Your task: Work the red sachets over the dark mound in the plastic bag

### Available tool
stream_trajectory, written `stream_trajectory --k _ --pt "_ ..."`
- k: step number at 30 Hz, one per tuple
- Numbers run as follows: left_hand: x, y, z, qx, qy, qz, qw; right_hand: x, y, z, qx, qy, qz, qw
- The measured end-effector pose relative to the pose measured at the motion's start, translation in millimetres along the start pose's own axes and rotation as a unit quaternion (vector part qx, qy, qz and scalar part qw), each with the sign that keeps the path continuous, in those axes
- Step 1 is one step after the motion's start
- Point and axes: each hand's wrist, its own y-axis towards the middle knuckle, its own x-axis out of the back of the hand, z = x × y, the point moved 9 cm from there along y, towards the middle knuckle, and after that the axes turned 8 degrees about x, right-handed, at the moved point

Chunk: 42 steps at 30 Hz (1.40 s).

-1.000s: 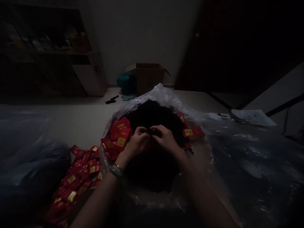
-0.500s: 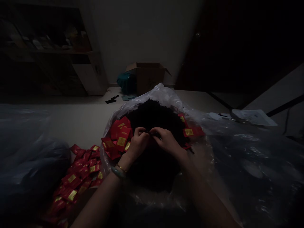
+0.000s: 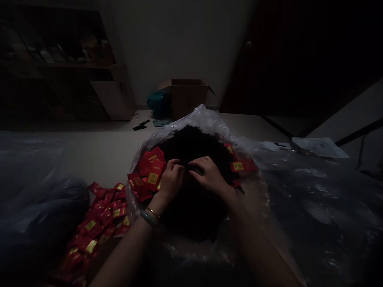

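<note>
A heap of dark, shredded, leaf-like material (image 3: 191,139) fills an open clear plastic bag (image 3: 205,113). Over its middle, my left hand (image 3: 171,179) has its fingers curled in, with a bangle and a thin gold bracelet at the wrist. Facing it across a small gap, my right hand (image 3: 209,173) bends its fingers towards the thumb. Whatever lies at the fingertips is too dark to make out. Red packets with gold labels (image 3: 153,178) rest on the heap's left side, close to my left hand. More red packets (image 3: 243,166) lie at its right edge.
Many red packets (image 3: 101,217) are piled at the lower left. Clear plastic bags (image 3: 38,199) stand at the left, and plastic sheeting (image 3: 323,199) covers the right. Behind are a cardboard box (image 3: 190,97), a teal bag (image 3: 159,104) and a shelf unit (image 3: 113,91). The light is dim.
My hands have drawn slightly apart at the fingertips, the left moving a little to the left. The packets and the heap look the same.
</note>
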Motion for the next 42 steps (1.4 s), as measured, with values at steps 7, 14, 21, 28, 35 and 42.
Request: stream_trajectory --k 7,14,21,28,35,42 --pt "3.5 -1 -8 -0.017 0.024 -0.007 1.000 -20 -3 10 0.050 -0.123 0.086 0.987" --pt "14.8 4 -35 -0.182 0.041 0.073 0.980 -35 -4 14 0.083 -0.194 0.125 0.969" --pt "15.1 8 -23 -0.191 0.045 0.146 0.970 -37 -5 12 0.082 -0.089 0.142 0.983" --pt "5.1 9 -7 -0.136 0.022 0.116 0.984 -24 -3 14 0.101 -0.102 0.036 0.989" --pt "5.5 6 -30 -0.155 0.008 0.084 0.984 -37 -12 -12 0.002 -0.203 0.132 0.970" --pt "18.3 10 -35 -0.197 0.040 0.142 0.969 -30 -6 -3 -0.002 -0.169 0.174 0.970"
